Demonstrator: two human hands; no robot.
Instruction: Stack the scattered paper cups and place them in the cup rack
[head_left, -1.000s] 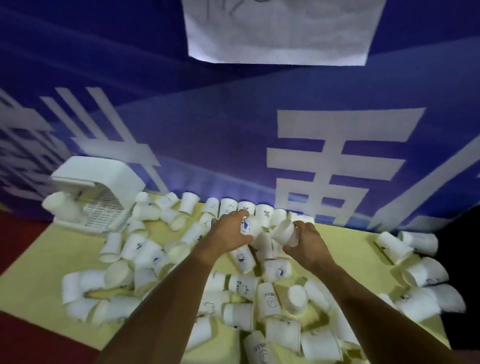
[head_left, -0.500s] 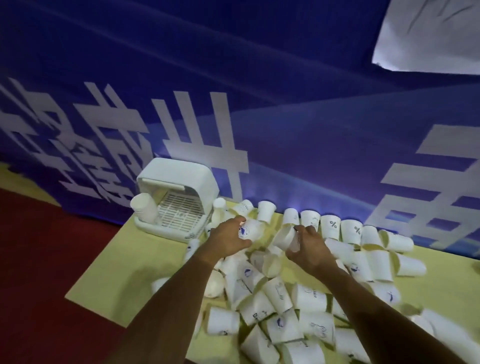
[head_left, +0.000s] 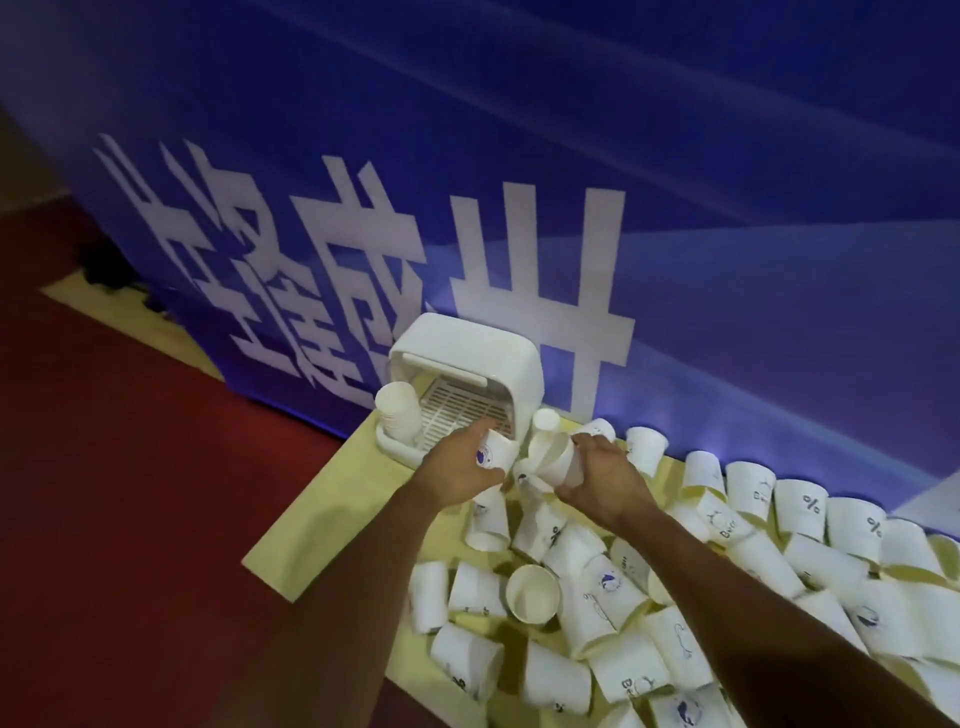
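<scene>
Left hand (head_left: 460, 475) carries logo cup (head_left: 494, 451) up to cup rack (head_left: 467, 379) opening; right hand (head_left: 605, 480) brings second cup (head_left: 556, 460) closer alongside.

Bare forearms outstretched, left hand (head_left: 457, 475) and right hand (head_left: 608, 483) close together, each curled round a paper cup (head_left: 496, 451).

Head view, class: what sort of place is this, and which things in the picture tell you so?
Probably an event or exhibition hall: a big blue banner with white characters, a red floor, and a yellow surface strewn with paper cups beside a cup rack.
</scene>
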